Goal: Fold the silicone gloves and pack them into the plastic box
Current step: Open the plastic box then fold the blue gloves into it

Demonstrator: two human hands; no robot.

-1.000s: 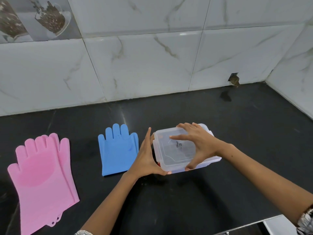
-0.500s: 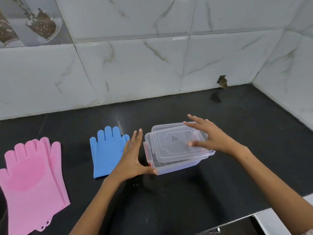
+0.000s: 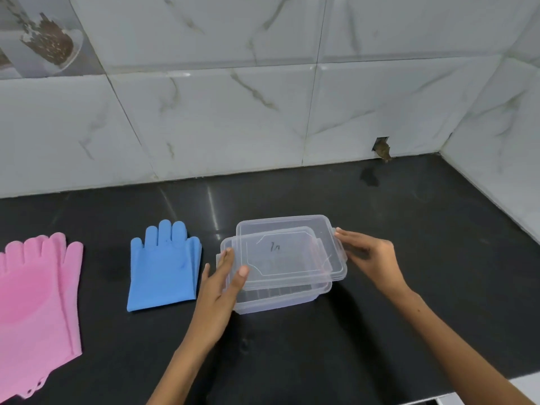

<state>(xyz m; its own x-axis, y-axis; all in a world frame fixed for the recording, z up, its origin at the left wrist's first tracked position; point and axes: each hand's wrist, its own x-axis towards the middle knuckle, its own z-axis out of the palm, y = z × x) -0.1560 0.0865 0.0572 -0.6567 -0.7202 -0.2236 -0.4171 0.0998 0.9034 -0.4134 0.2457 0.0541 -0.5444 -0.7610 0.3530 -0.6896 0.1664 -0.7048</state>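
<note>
A clear plastic box (image 3: 280, 299) stands on the black counter, its clear lid (image 3: 280, 255) lying loose and askew on top, shifted toward me. My left hand (image 3: 222, 287) grips the lid's left edge, thumb on top. My right hand (image 3: 371, 255) holds the lid's right edge by the latch. A pair of blue silicone gloves (image 3: 163, 267) lies flat just left of the box, fingers pointing to the wall. Pink silicone gloves (image 3: 35, 305) lie flat at the far left, partly cut off by the frame.
The black counter (image 3: 409, 302) runs to a marble-tiled wall (image 3: 233, 118) at the back and another on the right. A small hole in the tile (image 3: 382, 147) sits at the back right. The counter's front edge shows at the bottom right.
The lid has come loose from the box and slid toward me. My right hand moved from the lid's top to its right edge; my left hand took hold of the left edge.
</note>
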